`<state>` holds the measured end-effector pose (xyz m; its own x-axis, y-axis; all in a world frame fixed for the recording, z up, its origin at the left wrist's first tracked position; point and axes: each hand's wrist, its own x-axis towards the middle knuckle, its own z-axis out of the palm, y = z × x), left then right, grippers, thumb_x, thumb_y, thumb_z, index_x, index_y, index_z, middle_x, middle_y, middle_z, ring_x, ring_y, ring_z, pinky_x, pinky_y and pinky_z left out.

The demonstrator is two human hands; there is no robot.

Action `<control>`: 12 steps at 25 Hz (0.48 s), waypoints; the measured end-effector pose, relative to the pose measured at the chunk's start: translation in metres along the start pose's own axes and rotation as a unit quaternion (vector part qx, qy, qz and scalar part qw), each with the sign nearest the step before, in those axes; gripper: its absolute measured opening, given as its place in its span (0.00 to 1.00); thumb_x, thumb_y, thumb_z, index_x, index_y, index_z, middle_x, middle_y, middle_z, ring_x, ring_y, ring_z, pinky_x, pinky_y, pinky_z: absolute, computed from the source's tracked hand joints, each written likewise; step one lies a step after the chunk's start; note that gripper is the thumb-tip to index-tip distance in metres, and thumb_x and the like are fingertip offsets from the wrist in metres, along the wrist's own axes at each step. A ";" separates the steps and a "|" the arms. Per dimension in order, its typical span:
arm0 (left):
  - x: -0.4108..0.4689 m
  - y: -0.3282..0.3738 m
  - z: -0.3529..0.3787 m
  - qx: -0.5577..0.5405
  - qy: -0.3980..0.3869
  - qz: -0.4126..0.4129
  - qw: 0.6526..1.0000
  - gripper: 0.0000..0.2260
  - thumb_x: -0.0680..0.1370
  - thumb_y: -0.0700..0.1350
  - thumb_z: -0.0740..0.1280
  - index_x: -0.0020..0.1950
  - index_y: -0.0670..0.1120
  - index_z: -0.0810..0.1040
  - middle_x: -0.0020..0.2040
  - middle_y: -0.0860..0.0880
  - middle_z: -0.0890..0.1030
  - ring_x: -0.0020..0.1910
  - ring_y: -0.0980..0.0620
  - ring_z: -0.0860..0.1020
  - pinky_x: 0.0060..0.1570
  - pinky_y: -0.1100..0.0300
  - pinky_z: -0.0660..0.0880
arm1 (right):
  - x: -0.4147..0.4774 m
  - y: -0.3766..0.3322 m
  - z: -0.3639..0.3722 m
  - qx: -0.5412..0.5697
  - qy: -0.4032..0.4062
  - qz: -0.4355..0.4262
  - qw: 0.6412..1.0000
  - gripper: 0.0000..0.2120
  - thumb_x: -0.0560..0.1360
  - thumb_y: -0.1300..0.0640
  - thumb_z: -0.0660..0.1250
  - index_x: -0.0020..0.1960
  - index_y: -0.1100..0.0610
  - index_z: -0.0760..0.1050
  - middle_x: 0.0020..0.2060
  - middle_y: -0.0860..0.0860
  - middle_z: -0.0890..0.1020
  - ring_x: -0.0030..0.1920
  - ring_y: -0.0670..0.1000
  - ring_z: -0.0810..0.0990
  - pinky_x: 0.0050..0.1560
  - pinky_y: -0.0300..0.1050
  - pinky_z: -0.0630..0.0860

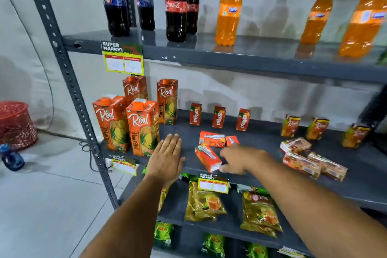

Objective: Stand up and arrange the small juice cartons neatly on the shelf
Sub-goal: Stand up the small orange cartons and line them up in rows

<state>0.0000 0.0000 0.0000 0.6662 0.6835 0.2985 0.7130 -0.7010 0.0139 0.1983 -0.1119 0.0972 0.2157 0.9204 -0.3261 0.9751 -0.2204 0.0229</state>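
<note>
Three small Maaza cartons [219,116] stand upright at the shelf's [261,138] twelve o'clock; three more lie toppled before them. The right hand [237,158], fingers loosely parted, touches the nearest fallen carton [207,158] at its three o'clock side, apparently to right it. The left hand [167,156] rests flat and empty at nine o'clock, probably for balance.

Bright, even indoor light falls from above, casting soft bottle shadows on the wall [272,12] and a sheen on the top shelf [251,48], while wide-angle distortion bends the frame edges and the right side blurs.
</note>
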 end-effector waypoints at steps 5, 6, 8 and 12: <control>0.047 -0.021 0.055 -0.047 -0.082 -0.031 0.995 0.30 0.80 0.56 0.45 0.76 0.40 0.50 0.79 0.43 0.52 0.77 0.45 0.48 0.74 0.51 0.48 | 0.085 -0.033 0.018 0.097 0.018 0.075 0.992 0.29 0.67 0.37 0.70 0.58 0.58 0.75 0.55 0.57 0.81 0.53 0.58 0.79 0.49 0.48 0.76; 0.050 -0.021 0.061 -0.047 -0.097 -0.033 0.994 0.29 0.80 0.56 0.46 0.76 0.39 0.50 0.79 0.42 0.51 0.77 0.44 0.49 0.74 0.50 0.48 | 0.094 -0.036 0.020 0.115 0.017 0.098 0.988 0.30 0.65 0.37 0.72 0.58 0.57 0.75 0.55 0.56 0.81 0.54 0.58 0.80 0.50 0.48 0.77; 0.052 -0.025 0.073 -0.045 -0.093 -0.044 0.994 0.31 0.78 0.57 0.42 0.75 0.38 0.53 0.78 0.40 0.55 0.76 0.43 0.53 0.73 0.49 0.51 | 0.112 -0.036 0.026 0.133 0.023 0.125 0.983 0.28 0.64 0.42 0.74 0.58 0.57 0.75 0.56 0.56 0.81 0.55 0.58 0.80 0.50 0.48 0.78; 0.050 -0.026 0.079 -0.060 -0.090 -0.031 0.994 0.36 0.74 0.58 0.36 0.75 0.38 0.52 0.78 0.41 0.53 0.77 0.43 0.51 0.73 0.50 0.47 | 0.121 -0.034 0.039 0.227 0.084 0.191 0.951 0.23 0.61 0.45 0.74 0.52 0.52 0.74 0.47 0.51 0.81 0.48 0.55 0.81 0.46 0.48 0.79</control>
<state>0.0319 0.0685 -0.0607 0.6584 0.7435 0.1172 0.7294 -0.6687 0.1440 0.1891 -0.0052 0.0199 0.5925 0.7750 -0.2200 0.7097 -0.6314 -0.3127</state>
